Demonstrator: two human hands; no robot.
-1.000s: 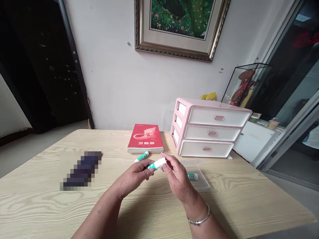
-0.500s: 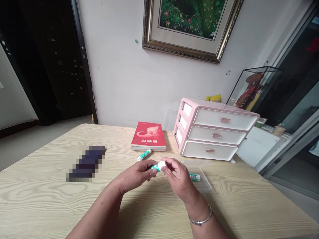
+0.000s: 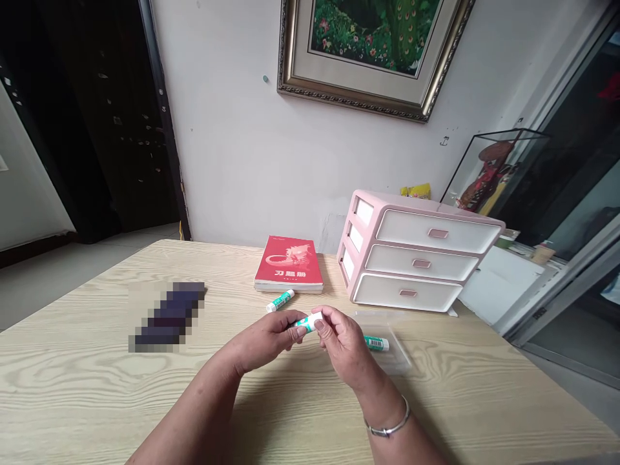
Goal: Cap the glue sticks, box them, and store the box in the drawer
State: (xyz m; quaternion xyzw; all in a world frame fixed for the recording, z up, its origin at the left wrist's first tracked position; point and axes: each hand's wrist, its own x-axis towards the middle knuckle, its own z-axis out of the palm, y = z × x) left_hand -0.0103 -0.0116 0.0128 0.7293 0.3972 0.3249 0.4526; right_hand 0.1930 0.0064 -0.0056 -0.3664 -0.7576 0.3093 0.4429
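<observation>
Between my two hands, above the middle of the table, is a green and white glue stick point(image 3: 309, 322). My left hand point(image 3: 271, 336) is closed round its labelled body. The thumb and fingers of my right hand point(image 3: 341, 342) pinch its white end. A second glue stick point(image 3: 280, 301) lies on the table just beyond my left hand. To the right of my right hand, a third glue stick point(image 3: 376, 343) rests on or in a clear plastic bag point(image 3: 398, 355); my hand hides part of both.
A red book point(image 3: 289, 263) lies near the wall, atop something pale. A pink and white drawer unit point(image 3: 421, 258) stands at the back right, its drawers closed. At the left is a dark pixelated object point(image 3: 169, 316) on the wooden table point(image 3: 87, 387).
My right hand has turned slightly on the white end of the glue stick, and its fingers have shifted a little. The left hand keeps its hold. More of the third glue stick shows.
</observation>
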